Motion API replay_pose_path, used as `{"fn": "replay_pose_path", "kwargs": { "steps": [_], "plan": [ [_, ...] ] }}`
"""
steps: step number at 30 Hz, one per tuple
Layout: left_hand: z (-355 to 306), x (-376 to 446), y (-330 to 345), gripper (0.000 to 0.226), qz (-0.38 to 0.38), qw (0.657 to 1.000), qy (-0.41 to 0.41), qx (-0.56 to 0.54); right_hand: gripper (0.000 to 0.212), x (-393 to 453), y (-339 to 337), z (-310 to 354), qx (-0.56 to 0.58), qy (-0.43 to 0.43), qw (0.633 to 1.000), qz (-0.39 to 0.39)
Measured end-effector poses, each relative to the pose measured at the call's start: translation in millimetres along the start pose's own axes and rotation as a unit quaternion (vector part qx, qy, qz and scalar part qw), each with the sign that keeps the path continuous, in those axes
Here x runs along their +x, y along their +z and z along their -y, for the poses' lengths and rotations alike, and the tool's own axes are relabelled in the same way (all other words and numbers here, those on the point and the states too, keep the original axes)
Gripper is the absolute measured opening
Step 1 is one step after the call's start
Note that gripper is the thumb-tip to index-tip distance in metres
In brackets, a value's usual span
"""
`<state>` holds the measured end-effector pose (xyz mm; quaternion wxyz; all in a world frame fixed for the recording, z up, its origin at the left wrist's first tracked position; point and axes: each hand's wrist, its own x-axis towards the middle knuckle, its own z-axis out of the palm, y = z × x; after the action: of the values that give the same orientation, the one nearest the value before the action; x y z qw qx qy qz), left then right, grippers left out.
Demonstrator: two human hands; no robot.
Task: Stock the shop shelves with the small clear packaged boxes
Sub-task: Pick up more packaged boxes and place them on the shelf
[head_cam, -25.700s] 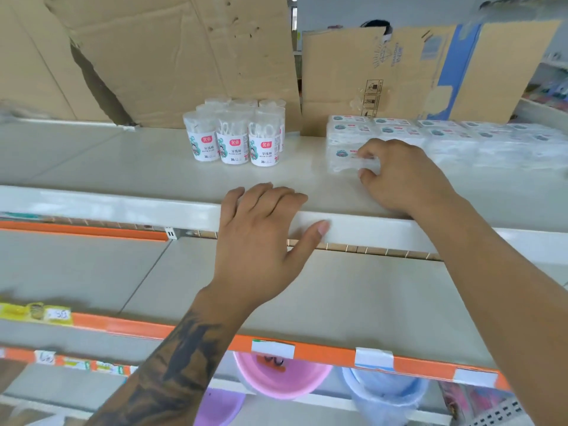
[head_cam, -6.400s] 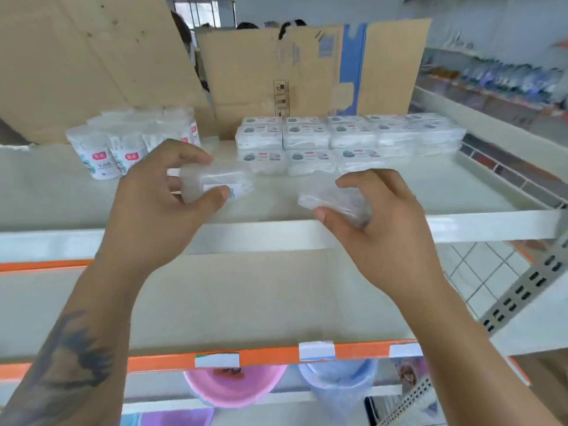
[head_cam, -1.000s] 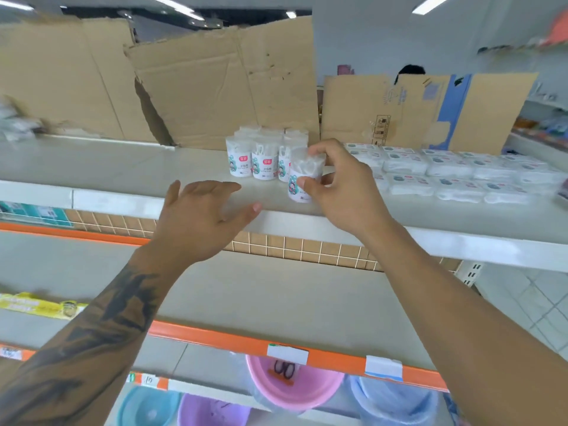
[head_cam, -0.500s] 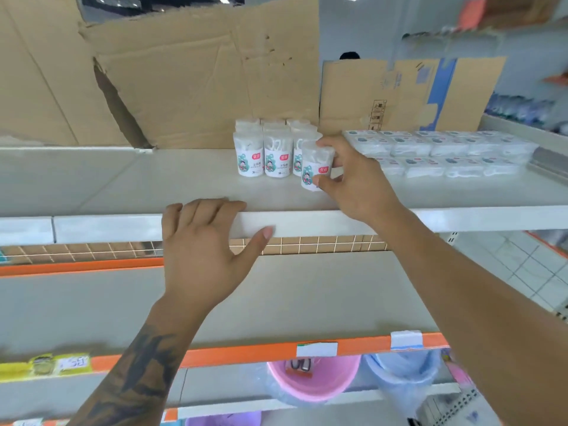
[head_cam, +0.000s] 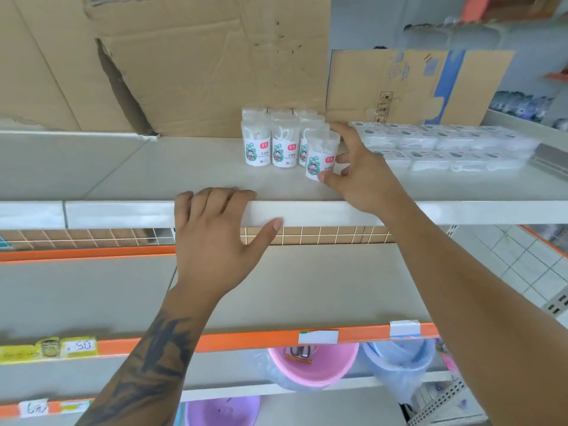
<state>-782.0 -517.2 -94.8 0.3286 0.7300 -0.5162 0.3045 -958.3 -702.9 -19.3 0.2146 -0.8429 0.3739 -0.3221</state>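
Head view: the right hand (head_cam: 359, 176) has its fingers curled round 1 upright tub (head_cam: 322, 156), thumb low at its front and fingertips behind, base on the top shelf (head_cam: 184, 176). The tub stands just in front and to the right of the tub cluster (head_cam: 273, 139); the flat clear boxes (head_cam: 445, 146) lie further right. The left hand (head_cam: 215, 238) rests, fingers straight, on the shelf's front edge, holding nothing.

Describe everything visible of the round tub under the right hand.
The front tub is a small clear plastic cylinder packed with white pieces, wrapped in a white label with a red patch and a teal cartoon figure. It stands about upright on the top shelf, just in front of a cluster of matching tubs. The right hand touches its right side with thumb and fingers.
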Motion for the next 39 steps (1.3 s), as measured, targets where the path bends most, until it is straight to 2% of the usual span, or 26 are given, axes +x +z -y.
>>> {"fn": "replay_pose_path", "kwargs": {
  "steps": [3,7,11,14,19,23,29,39],
  "plan": [
    [-2.8,0.8,-2.7,0.057,0.015,1.0,-0.009,0.008,0.068,-6.9,1.9,-1.1,-0.028,-0.025,0.995,-0.091],
    [-5.3,0.3,-5.1,0.058,0.033,0.999,-0.006,0.029,0.054,-18.3,9.6,-5.4,-0.092,-0.106,0.966,-0.216],
    [-7.2,-5.7,-10.3,0.064,0.066,0.996,-0.013,0.051,0.044,-42.3,31.3,-13.0,-0.156,-0.196,0.928,-0.277],
    [-9.2,-17.9,-20.0,0.067,0.091,0.994,-0.021,0.06,0.042,-69.9,51.6,-11.4,-0.173,-0.229,0.922,-0.26],
    [2.2,-34.4,-46.4,0.059,0.076,0.996,-0.004,0.04,0.046,-101.3,66.2,16.0,-0.204,-0.198,0.932,-0.225],
    [31.0,-60.9,-75.5,0.055,0.081,0.996,-0.012,0.026,0.047,-140.6,90.7,50.2,-0.217,-0.21,0.935,-0.187],
    [129.0,-110.9,-127.8,0.052,0.137,0.988,-0.049,0.041,0.048,-186.3,153.7,132.8,-0.182,-0.19,0.949,-0.175],
    [299.1,-166.9,-226.0,0.053,0.142,0.984,-0.083,0.069,0.052,-229.8,288.2,287.1,-0.133,-0.198,0.963,-0.125]
  ]
}}
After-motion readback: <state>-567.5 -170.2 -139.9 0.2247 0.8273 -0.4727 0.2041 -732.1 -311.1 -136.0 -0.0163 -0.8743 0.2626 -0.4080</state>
